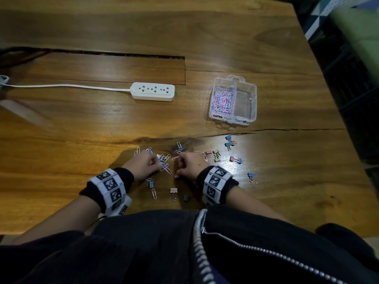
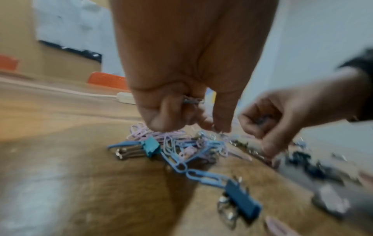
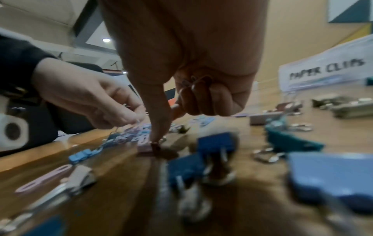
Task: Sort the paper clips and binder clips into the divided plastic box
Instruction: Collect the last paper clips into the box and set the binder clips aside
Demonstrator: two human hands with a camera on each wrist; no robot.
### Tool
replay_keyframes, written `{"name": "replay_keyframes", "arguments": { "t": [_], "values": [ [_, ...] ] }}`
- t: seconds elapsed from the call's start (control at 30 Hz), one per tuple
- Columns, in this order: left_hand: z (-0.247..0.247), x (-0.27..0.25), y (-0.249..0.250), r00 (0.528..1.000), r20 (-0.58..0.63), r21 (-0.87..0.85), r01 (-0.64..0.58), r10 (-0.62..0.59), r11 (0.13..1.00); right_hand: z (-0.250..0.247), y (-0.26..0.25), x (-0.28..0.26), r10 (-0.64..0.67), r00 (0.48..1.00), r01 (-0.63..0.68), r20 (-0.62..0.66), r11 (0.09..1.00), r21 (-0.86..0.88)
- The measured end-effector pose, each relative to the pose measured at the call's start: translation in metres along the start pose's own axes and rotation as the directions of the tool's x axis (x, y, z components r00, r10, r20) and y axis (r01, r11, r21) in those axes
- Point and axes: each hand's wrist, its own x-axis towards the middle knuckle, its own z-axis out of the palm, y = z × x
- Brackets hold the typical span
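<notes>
Loose pastel paper clips lie in a pile near the table's front edge. My left hand hovers over the pile's left side; in the left wrist view its curled fingers hold several paper clips against the palm. My right hand is at the pile's right side. Its fingers curl round more paper clips, and one fingertip presses down on a pink clip. The divided plastic box stands far right, its left half full of paper clips and its right half bare. Binder clips lie scattered right of the hands.
A white power strip with its cord lies beyond the pile to the left. More binder clips sit between my wrists near the front edge. The table's right edge runs close behind the box. A slot cuts the tabletop at the back.
</notes>
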Motion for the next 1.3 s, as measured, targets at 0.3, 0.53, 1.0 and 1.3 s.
{"name": "replay_keyframes", "arguments": {
  "t": [0.3,0.53,1.0,1.3],
  "values": [
    [-0.011,-0.007,-0.004,0.989,0.112,-0.901,0.14,-0.093,0.41,-0.019,0.018,-0.002,-0.046,0.973,0.046,-0.225,0.999,-0.008],
    [-0.003,-0.019,-0.002,0.952,0.292,0.194,-0.153,0.092,0.969,-0.026,0.017,0.005,-0.084,0.993,0.066,-0.082,0.978,-0.197],
    [0.006,-0.008,0.005,0.985,0.129,-0.424,-0.048,0.112,0.904,-0.032,0.023,0.0,0.012,0.986,0.042,-0.169,0.948,0.314],
    [0.001,0.008,0.021,0.995,0.091,-0.923,0.098,-0.038,0.372,-0.034,0.028,-0.012,-0.053,0.979,-0.173,0.198,0.301,0.938]
  ]
}}
